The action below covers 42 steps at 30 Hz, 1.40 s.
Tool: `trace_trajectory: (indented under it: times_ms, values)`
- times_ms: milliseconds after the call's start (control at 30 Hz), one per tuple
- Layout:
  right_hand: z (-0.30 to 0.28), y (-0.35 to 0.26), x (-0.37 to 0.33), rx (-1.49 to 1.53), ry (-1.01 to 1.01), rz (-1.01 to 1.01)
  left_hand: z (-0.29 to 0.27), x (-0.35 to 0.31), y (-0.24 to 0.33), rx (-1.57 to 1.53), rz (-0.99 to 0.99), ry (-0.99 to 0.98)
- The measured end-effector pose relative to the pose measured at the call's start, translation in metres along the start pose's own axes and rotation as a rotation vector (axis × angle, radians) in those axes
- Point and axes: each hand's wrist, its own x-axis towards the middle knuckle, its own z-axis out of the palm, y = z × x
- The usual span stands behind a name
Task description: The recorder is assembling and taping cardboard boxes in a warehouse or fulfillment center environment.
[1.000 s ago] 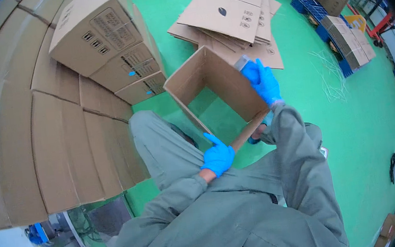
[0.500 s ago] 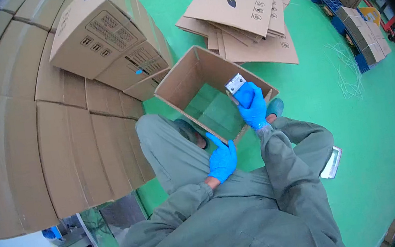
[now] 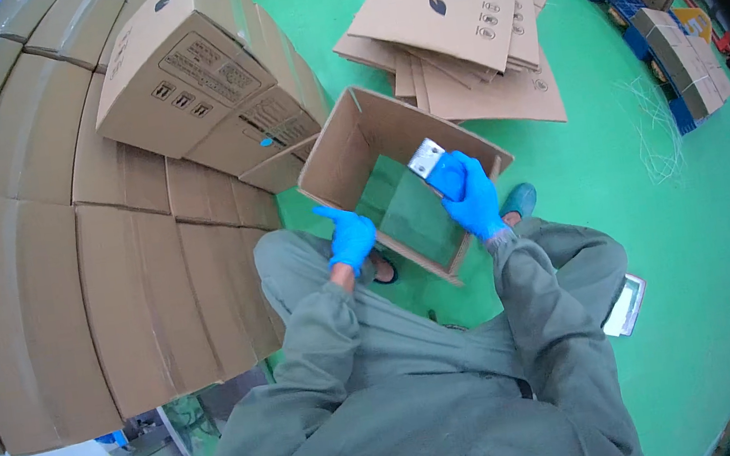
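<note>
While the open brown cardboard box (image 3: 376,167) sits tipped on the green floor (image 3: 647,221) right in front of the person's knees, both blue-gloved hands are at work on it. Left hand (image 3: 351,237) is on the near-left corner of the rim, fingers curled down over the edge, pinching the cardboard there. Right hand (image 3: 469,197) hovers over the near-right wall, closed around a small blue tool with a flat silver metal head (image 3: 428,159), the head poking out toward the box's far side; what kind of tool it is, hard to say from up here. And look, you can see green floor straight through the box, so its bottom looks open or unsealed. Over on the left, a tall wall of stacked brown cartons (image 3: 71,282), with two more printed cartons (image 3: 200,75) leaning on top, just beside the box's left wall. Far side, a loose pile of flattened cardboard sheets (image 3: 459,25). Near right, a pale flat tray-like thing (image 3: 625,305) on the floor beside the person's leg. Risks now, as I judge it: the box is steadied at one corner only, so any push from the tool hand could skew it or fold a wall in. With the leaning cartons that close, a nudge leftward might bring them sliding. And that metal head is close to the gloved fingers; a slip could nick them.
</note>
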Motion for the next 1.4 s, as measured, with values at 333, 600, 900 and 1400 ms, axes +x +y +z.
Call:
trace_trajectory:
  times_ms: [333,600,900,1400]
  values:
    - [0.097,0.041,-0.053,-0.022,-0.45,0.15,-0.063,-0.126,0.082,-0.127,-0.142,0.448]
    - [0.102,0.049,-0.051,0.118,-0.112,0.349,-0.125,-0.051,0.096,0.126,0.135,-0.128]
    - [0.049,0.006,-0.024,0.253,0.087,0.17,-0.006,-0.043,0.147,0.666,-0.23,-0.468]
    - [0.017,0.042,-0.022,0.647,0.294,0.36,0.009,-0.034,0.122,0.627,-0.134,-0.444]
